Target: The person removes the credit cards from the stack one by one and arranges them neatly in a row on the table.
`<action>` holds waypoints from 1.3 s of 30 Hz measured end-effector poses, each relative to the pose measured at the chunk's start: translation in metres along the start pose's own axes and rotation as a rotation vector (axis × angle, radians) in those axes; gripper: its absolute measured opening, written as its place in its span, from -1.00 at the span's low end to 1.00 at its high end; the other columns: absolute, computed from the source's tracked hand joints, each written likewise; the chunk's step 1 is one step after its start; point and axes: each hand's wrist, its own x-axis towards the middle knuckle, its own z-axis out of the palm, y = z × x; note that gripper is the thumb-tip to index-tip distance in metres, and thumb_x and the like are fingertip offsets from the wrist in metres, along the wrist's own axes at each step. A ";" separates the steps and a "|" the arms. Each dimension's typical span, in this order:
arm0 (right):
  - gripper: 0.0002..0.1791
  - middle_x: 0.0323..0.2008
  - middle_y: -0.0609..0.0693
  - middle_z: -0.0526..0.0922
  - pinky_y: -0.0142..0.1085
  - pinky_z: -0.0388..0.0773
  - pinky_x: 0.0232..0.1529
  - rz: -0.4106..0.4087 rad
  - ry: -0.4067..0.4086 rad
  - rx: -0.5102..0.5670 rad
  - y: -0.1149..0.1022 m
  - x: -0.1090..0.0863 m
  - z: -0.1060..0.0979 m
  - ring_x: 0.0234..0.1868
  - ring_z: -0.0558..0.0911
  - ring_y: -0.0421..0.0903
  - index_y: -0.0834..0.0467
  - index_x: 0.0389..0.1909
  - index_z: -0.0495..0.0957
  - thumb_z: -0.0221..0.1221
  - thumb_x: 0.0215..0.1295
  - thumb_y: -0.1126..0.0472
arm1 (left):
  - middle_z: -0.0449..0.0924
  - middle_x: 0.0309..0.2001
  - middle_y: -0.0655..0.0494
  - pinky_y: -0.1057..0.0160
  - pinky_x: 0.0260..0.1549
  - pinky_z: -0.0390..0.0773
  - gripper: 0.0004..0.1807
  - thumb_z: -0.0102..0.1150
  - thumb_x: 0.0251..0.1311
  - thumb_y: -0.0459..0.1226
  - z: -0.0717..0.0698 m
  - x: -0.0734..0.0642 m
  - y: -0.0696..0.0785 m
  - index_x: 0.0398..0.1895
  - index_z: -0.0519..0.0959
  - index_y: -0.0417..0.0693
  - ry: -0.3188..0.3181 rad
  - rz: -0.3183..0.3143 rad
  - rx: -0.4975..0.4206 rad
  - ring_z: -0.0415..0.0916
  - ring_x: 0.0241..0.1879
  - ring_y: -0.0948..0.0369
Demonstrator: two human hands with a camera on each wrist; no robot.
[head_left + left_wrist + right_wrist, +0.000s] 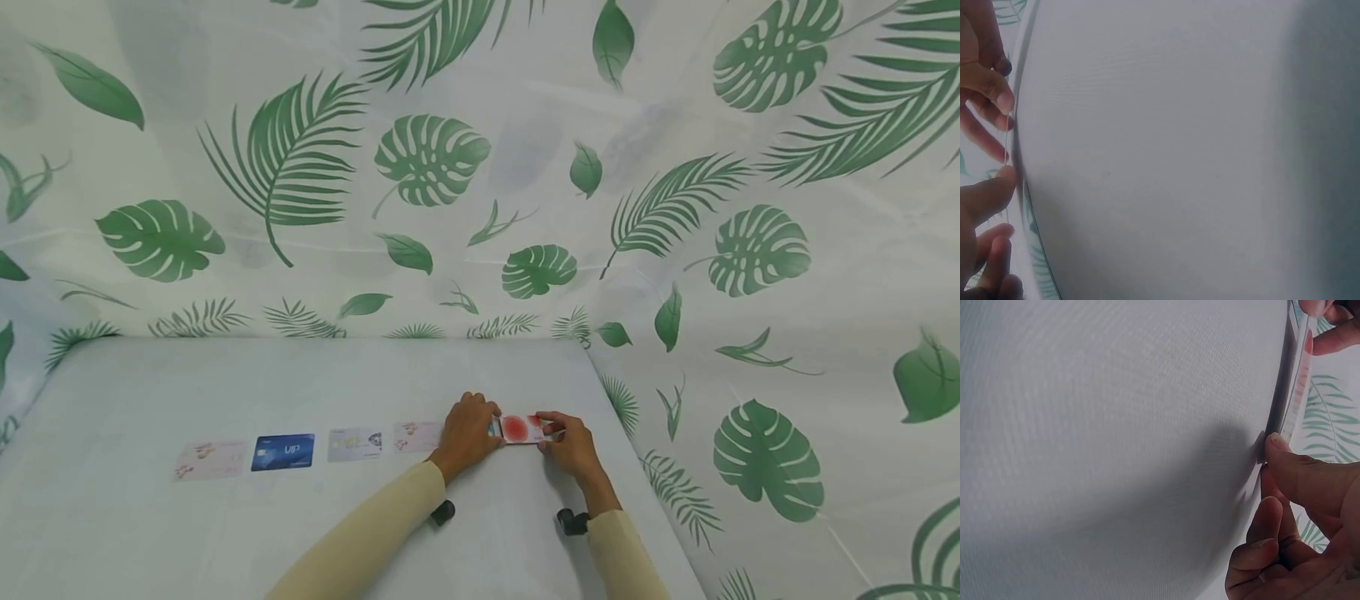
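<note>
A white card with a red round print (516,428) is between my two hands near the right part of the table. My left hand (467,435) holds its left end between thumb and fingers, where a bluish strip shows beside the red print. My right hand (574,450) pinches the right end between thumb and fingertips. In the right wrist view the card (1299,394) appears edge-on, just above the tabletop, with the right hand's thumb and fingers at its near end. Just left of my left hand lies a pale pink card (415,437), partly covered by that hand.
Further left along the same row lie a silvery card (356,444), a blue VIP card (283,452) and another pale pink card (210,461), flat and spaced apart on the white table (360,533). A leaf-patterned sheet (480,225) rises behind the table and along its right side.
</note>
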 end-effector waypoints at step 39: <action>-0.37 -0.11 0.13 0.61 -0.31 0.48 -0.25 0.029 -0.063 0.118 0.010 0.011 -0.005 -0.17 0.49 -0.02 0.04 0.31 0.64 0.39 0.22 0.49 | 0.67 -0.19 0.05 0.22 -0.22 0.51 -0.48 0.64 0.05 0.04 0.001 0.000 -0.002 0.03 0.78 0.00 -0.015 -0.009 0.095 0.45 -0.20 0.13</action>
